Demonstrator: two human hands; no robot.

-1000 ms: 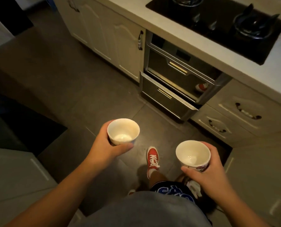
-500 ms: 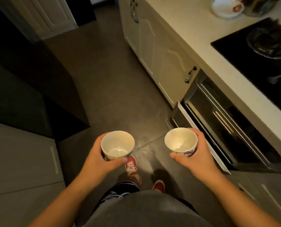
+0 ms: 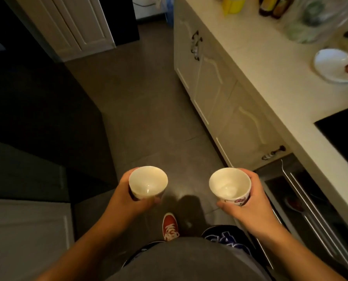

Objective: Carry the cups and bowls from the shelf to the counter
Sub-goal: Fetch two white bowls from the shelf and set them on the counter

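Note:
My left hand (image 3: 126, 196) grips a small white cup (image 3: 148, 182) upright, low and left of centre over the floor. My right hand (image 3: 248, 207) holds a second white cup (image 3: 229, 184) with a coloured picture on its side, also upright and empty. The pale counter (image 3: 270, 78) runs along the right side. A white bowl (image 3: 337, 65) with a print inside rests on it at the far right. Both cups are level with each other, about a hand's width apart.
Cream cabinet doors (image 3: 215, 92) line the counter front. A black hob (image 3: 345, 134) sits in the counter at right, with an open steel drawer rack (image 3: 310, 209) below it. Bottles and a glass jar (image 3: 319, 19) stand at the counter's far end. Dark furniture stands at left.
The view has swung left along the counter: the hob slid to the right edge and more cabinets and the far counter came into sight. Both hands still hold their cups.

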